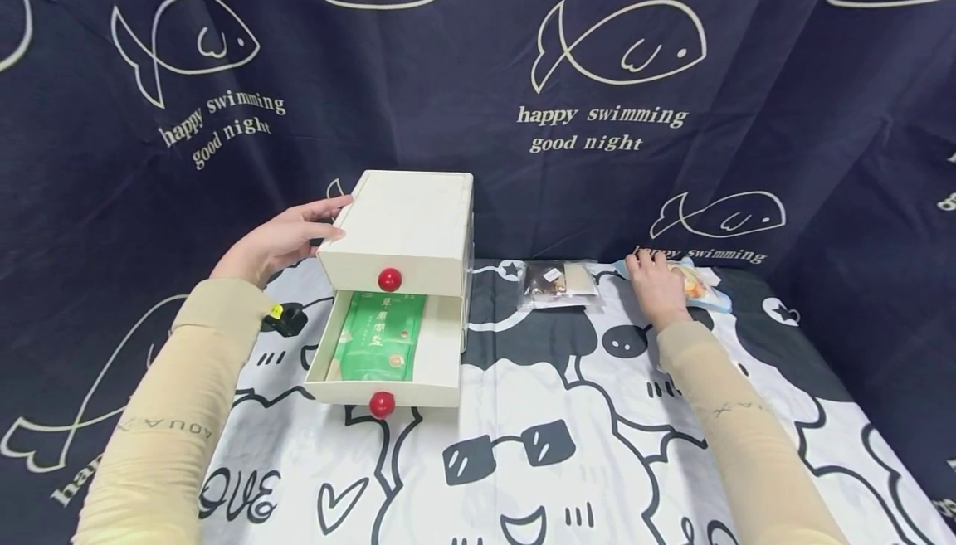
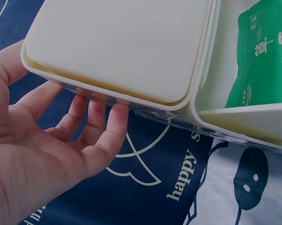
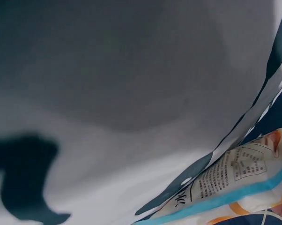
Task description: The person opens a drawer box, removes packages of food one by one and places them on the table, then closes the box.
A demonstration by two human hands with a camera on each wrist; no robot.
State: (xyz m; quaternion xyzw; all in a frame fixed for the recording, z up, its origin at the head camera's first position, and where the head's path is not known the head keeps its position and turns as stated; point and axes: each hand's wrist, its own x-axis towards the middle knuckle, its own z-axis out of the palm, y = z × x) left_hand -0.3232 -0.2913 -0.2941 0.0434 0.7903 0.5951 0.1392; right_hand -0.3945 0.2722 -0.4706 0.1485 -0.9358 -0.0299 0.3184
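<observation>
My left hand (image 1: 280, 238) rests against the left side of a white two-drawer box (image 1: 407, 209), its fingers loosely bent and their tips on the side wall in the left wrist view. The upper drawer is closed. Below it, the lower drawer (image 1: 436, 354) is pulled out, with a green packet (image 1: 381, 333) lying flat inside. Far to the right, my right hand (image 1: 659, 289) pinches a blue-and-white food packet (image 1: 698, 284) at the back of the table. That printed packet (image 3: 239, 176) stands tilted in the right wrist view, a fingertip showing at its edge.
A clear packet with dark and pale contents (image 1: 558, 284) lies between the box and my right hand. A black-and-yellow tape measure (image 1: 285, 318) sits left of the drawers. Dark fish-print fabric (image 1: 478, 72) hangs behind the patterned tablecloth (image 1: 523, 396).
</observation>
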